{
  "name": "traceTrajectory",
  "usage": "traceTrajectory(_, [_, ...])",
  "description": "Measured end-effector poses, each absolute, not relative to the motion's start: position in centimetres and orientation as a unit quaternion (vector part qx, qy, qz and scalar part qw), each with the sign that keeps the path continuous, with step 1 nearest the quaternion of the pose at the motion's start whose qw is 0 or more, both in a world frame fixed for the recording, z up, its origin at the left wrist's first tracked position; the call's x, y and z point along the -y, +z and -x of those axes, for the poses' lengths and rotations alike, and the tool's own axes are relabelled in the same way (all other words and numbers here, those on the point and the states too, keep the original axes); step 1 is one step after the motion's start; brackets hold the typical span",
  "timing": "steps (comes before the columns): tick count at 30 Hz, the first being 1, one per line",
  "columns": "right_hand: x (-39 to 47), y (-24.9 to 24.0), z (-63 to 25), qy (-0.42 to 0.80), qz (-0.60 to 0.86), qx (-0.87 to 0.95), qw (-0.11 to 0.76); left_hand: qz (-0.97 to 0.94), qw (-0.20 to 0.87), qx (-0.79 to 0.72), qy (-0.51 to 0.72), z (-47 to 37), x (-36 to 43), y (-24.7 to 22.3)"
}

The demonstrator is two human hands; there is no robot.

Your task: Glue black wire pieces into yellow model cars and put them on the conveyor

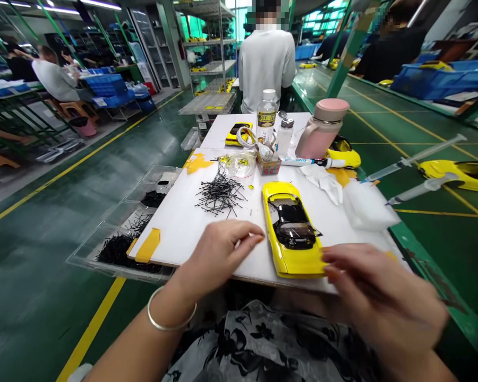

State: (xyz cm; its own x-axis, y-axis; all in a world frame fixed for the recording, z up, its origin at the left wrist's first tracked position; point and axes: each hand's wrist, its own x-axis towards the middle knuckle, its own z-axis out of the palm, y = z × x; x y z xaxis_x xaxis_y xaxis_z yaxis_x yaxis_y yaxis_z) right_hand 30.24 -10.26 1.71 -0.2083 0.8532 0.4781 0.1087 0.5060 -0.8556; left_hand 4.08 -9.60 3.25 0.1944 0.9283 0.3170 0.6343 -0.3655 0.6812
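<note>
"So, from the head view, how would you handle the yellow model car (pixel 292 231) well?"

"Lightly, I'd judge. It lies roof up on the white worktop (pixel 179 228), its near end close to the edge in front of me, so I'd steady it by the corners and sides and spare the dark cabin (pixel 293 216) any press of a thumb."

"And that thin black bit (pixel 318 234) poking out at the right side?"

"Too small for me to name. I'd treat it as something easily snagged and bring my knuckles round it, not over it."

"Your left hand?"

"My left hand (pixel 215 246) hangs just beside the car's left side, apart from it. Thumb and forefinger come together at the tips, with a small gap behind; I see nothing between those fingers (pixel 244 229)."

"The right?"

"My right hand (pixel 386 292) is at the car's near right corner, fingers bunched and blurred. They look to be touching the bodywork, but whether they pinch it or merely rest there, I cannot tell."

"Anything in the way?"

"The heap of black strands (pixel 220 193) beyond my left hand; I'd hold my wrist clear of it."
</note>
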Motion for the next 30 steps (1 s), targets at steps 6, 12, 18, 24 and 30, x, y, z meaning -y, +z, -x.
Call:
traceTrajectory(6, [10.2,1.3,-27.5,0.168,0.273,0.823,0.469,-0.676,0.435,-0.450,0.388,-7.6,12.2,1.9])
traceTrajectory(12, [10.1,0.0,-28.5,0.169,0.326,0.806,0.465,-0.676,0.467,-0.420,0.384,-8.2,12.0,1.2])
traceTrajectory(18, [9.7,-0.4,-29.1,0.153,0.323,0.822,0.444,-0.709,0.442,-0.408,0.368,-8.9,12.1,1.4])
traceTrajectory(24, [8.7,-0.7,-30.0,0.106,0.310,0.843,0.426,-0.691,0.446,-0.422,0.380,-8.5,11.8,1.5])
traceTrajectory(30, [6.9,-1.3,-31.4,0.060,0.375,0.826,0.416,-0.575,0.427,-0.529,0.456,-6.2,10.5,0.6])
